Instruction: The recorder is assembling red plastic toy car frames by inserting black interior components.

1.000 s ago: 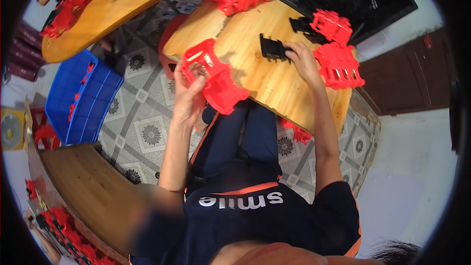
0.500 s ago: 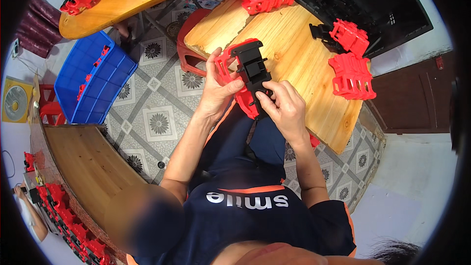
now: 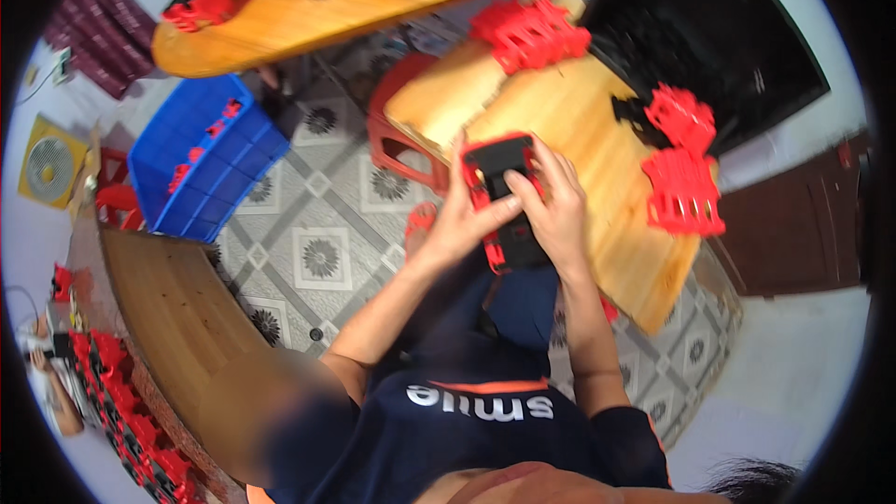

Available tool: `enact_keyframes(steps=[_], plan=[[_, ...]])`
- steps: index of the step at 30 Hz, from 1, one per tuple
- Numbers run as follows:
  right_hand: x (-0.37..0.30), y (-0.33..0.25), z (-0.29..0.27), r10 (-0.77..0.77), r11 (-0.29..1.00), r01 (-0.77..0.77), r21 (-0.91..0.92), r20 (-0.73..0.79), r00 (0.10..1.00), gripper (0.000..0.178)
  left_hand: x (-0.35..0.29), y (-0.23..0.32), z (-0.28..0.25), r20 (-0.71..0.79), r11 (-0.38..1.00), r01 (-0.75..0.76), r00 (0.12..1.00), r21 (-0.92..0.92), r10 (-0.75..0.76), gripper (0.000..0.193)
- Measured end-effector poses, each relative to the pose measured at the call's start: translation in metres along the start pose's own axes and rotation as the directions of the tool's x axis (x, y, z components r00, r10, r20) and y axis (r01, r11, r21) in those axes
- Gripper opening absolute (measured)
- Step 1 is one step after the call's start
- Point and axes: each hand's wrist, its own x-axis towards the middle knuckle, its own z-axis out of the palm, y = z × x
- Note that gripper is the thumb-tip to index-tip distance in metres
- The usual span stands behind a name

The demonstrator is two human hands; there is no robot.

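Above my lap I hold a red plastic shell with a black plastic part lying in it, its red rim showing round the edges. My left hand grips the red side, its thumb reaching across the black part. On the other side my right hand has its fingers wrapped round the edge and its thumb pressing on the black face. The palms and thumbs hide part of the lower half. Motion blurs the fine details.
A wooden table ahead bears red shells and a stack of red shells. Black parts lie by a dark panel. At left stand a blue crate and a wooden bench; a red stool is under the table.
The black part, tilted and offset from the red shell before, now lies within its rim. Both thumbs have moved onto the black face. The whole view has shifted slightly.
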Motion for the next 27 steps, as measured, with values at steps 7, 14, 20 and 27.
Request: enact_keyframes(steps=[7, 14, 20, 27], plan=[[0.006, -0.021, 0.006, 0.023, 0.608, -0.215, 0.764, 0.254, 0.967, 0.073, 0.075, 0.089, -0.019, -0.208, 0.969, -0.24, 0.952, -0.052, 0.225, 0.065], [0.037, -0.017, 0.039, 0.17, 0.649, -0.324, 0.688, 0.283, 0.944, 0.064, 0.145, 0.126, -0.045, -0.318, 0.859, -0.478, 0.799, 0.18, 0.511, 0.048], [0.042, 0.093, -0.021, 0.137, 0.934, -0.209, -0.29, -0.25, 0.959, 0.048, 0.346, 0.21, -0.289, -0.622, 0.958, -0.283, 0.741, 0.053, 0.253, 0.026], [0.119, 0.231, -0.103, -0.118, 0.01, 0.032, -0.999, 0.03, 0.993, 0.04, 0.353, 0.199, -0.176, -0.873, 0.865, 0.122, 0.027, 0.486, 0.487, 0.066]])
